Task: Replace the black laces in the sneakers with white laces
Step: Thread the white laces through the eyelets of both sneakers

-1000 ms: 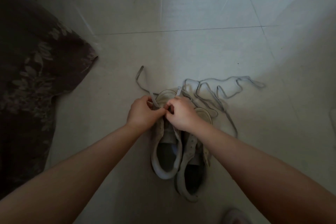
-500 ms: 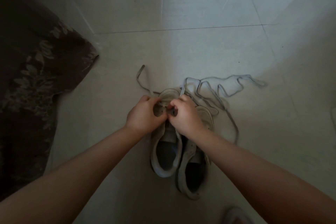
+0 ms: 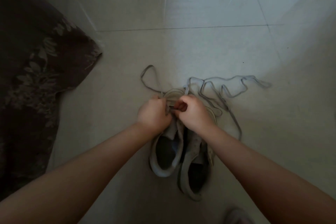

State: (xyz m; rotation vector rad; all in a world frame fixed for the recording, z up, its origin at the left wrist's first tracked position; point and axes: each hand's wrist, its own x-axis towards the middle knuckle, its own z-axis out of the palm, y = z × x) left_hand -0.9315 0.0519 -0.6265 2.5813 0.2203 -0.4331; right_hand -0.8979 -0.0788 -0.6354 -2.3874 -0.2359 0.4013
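1. The pair of sneakers sits on the tiled floor [image 3: 200,51]; the left sneaker [image 3: 164,152] is the landmark, with the right sneaker [image 3: 197,165] touching its right side.
2. Both hands work at the toe end of the left sneaker: the left hand [image 3: 153,112] and the right hand [image 3: 194,112] have their fingers curled in and seem to pinch a pale lace [image 3: 225,96] at the lowest eyelets.
3. Judged step: threading a white lace through the front eyelets; no black lace is visible.
4. Beyond the toe, loose lace trails left and right across the floor.
5. The next move likely calls for pulling both ends even, then crossing to the next eyelets.
6. Far left of the sneaker lies a dark leaf-patterned cloth [image 3: 36,78].
7. No brand, label or writing can be read.
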